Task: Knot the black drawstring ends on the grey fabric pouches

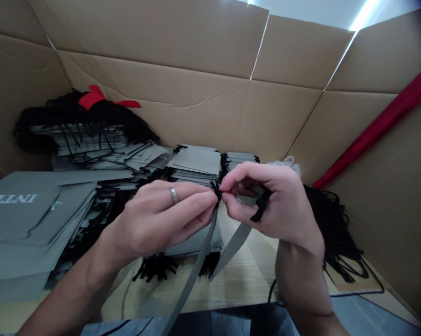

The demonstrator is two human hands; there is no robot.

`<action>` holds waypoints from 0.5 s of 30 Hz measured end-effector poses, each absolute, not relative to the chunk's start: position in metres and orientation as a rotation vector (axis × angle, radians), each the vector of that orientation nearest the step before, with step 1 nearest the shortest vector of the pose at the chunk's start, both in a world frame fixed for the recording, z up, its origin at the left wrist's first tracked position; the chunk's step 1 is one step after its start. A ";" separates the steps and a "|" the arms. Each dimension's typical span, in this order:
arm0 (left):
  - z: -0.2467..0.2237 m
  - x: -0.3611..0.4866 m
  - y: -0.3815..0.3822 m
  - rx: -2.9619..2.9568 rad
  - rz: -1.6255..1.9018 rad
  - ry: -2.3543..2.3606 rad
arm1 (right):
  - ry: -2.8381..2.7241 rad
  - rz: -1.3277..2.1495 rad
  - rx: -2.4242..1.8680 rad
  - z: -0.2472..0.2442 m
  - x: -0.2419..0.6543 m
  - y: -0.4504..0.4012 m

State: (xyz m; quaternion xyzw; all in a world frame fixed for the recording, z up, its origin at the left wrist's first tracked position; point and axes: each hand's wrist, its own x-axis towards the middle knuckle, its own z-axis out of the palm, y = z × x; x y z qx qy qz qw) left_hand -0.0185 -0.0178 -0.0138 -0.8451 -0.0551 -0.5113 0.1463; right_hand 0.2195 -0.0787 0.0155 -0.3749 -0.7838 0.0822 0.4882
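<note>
A ring is on my left hand (171, 210), whose fingertips pinch a short black cord (215, 189) at the top corner of a grey paper piece (196, 268) seen nearly edge-on. From the other side my right hand (269, 198) pinches the same cord between thumb and forefinger. Another dark cord end (261, 205) shows against the right palm, under the curled fingers. Below that hand hangs a second grey panel (233, 247); whether both panels belong to one piece I cannot tell.
Grey printed paper pieces (14, 210) lie at the left. Behind my hands are grey stacks with black cord ends (196, 161). Black cords with a red band (93, 98) top a pile at back left; more black cords (331, 228) lie right. Cardboard walls (161, 88) surround the table.
</note>
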 end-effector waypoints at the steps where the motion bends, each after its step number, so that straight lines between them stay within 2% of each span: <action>1: -0.014 -0.019 -0.019 -2.422 -1.455 -0.165 | -1.914 0.167 -0.920 0.015 0.219 -0.079; 4: -0.013 -0.019 -0.022 -2.437 -1.492 -0.185 | -1.915 0.156 -0.934 0.015 0.221 -0.083; 10: -0.009 -0.012 -0.026 -2.644 -1.821 -0.183 | -1.878 0.467 -0.840 0.016 0.224 -0.087; 15: -0.008 -0.007 -0.017 -3.130 -2.065 -0.253 | -1.727 0.256 -0.844 0.011 0.217 -0.085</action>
